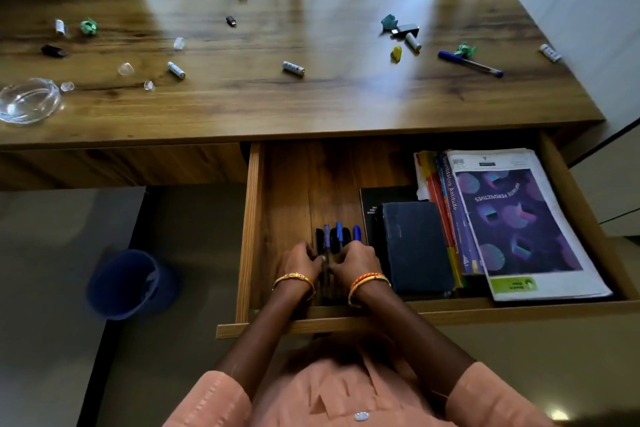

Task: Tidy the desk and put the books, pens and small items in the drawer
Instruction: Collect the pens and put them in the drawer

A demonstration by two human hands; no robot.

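Head view, looking down on a wooden desk (346, 94) with its drawer (251, 218) pulled open in the lower centre of the frame. Both hands reach into the drawer's left half: the left hand (300, 262) and right hand (356, 262) lie side by side, fingers curled inward onto a row of pens (337, 236) that lies on the drawer floor, caps pointing toward the desk. Whether the fingers pinch a pen or only touch the row cannot be told. Each wrist carries a gold bangle. To the right of the pens lie the books: a dark notebook (417, 246) on a black book, then a stack (446, 211) with coloured spines, and a purple-covered booklet (516, 218) against the drawer's right wall. On the desk top, small items lie scattered: batteries (293, 68) at centre and left, a blue pen (469, 63) at upper right, a yellow piece (397, 53) beside it, green paper scraps (89, 26) and a glass bowl (27, 100) at the left edge. A blue bin (130, 282) stands on the floor at lower left.
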